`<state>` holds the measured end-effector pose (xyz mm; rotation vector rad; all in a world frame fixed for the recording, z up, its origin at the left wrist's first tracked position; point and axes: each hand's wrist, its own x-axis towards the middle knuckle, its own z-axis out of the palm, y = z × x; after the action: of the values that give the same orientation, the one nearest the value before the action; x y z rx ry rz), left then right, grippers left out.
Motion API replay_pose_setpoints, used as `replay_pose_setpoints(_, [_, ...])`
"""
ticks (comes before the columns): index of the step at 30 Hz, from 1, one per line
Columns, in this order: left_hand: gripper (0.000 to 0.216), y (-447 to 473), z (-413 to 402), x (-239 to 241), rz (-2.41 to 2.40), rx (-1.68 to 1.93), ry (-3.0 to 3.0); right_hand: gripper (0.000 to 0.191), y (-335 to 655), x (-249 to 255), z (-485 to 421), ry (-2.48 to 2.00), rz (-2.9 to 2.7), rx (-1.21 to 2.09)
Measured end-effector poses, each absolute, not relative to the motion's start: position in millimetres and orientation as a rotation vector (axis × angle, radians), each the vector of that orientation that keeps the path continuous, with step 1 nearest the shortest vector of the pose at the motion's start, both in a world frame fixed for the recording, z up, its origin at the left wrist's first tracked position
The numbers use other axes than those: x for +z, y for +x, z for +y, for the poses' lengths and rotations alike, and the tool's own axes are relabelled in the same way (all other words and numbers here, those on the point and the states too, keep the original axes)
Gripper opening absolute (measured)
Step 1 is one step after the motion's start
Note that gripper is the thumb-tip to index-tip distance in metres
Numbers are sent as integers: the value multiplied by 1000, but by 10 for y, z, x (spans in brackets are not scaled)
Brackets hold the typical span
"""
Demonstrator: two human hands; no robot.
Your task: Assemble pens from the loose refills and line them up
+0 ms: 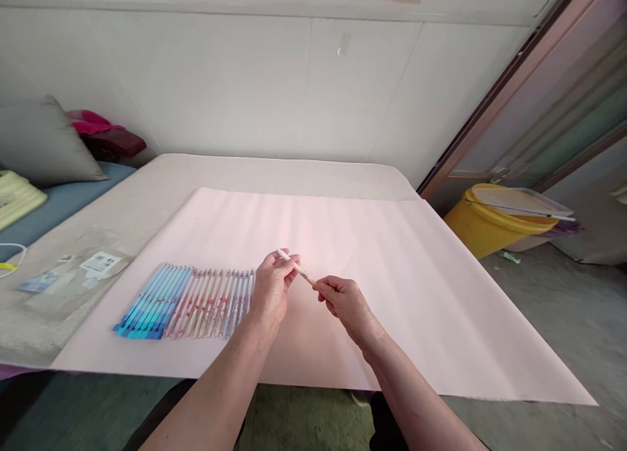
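Observation:
Both my hands hold one slim pen (304, 274), tilted above the pink sheet (392, 261). Its white end points up and left, through the fingers of my left hand (274, 281). My right hand (345, 300) pinches the orange-tinted lower end. To the left of my hands a row of pens lies side by side on the sheet: several blue ones (157, 300) on the left, then several clear ones with pink and red details (208, 304). My left forearm passes close to the right end of that row.
A clear plastic packet (78, 268) with a white label lies on the pale cover at the left. Further left are a grey cushion (46, 140) and a folded yellow cloth (17, 196). A yellow bin (482, 225) stands on the floor at the right, and a white wall (235, 85) rises behind.

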<state>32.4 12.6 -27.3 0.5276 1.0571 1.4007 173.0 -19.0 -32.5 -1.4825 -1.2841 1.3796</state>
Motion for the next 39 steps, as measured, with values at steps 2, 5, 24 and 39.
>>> replay_pose_setpoints(2, [22,329,116,-277,1126,1405,541,24,1724,-322,-189,-1479,-1261,1388])
replay_pose_setpoints(5, [21,327,110,-288,1171,1413,552,22,1707,-313,-193,-1438,-1225,1442])
replay_pose_setpoints(24, [23,254,137,-209,977,1423,466,33,1776,-303,-246,-1136,-954,1864])
replay_pose_setpoints(39, [19,190,152,-187,963,1471,437,37,1795,-194,-237,-1047,-1078,1797])
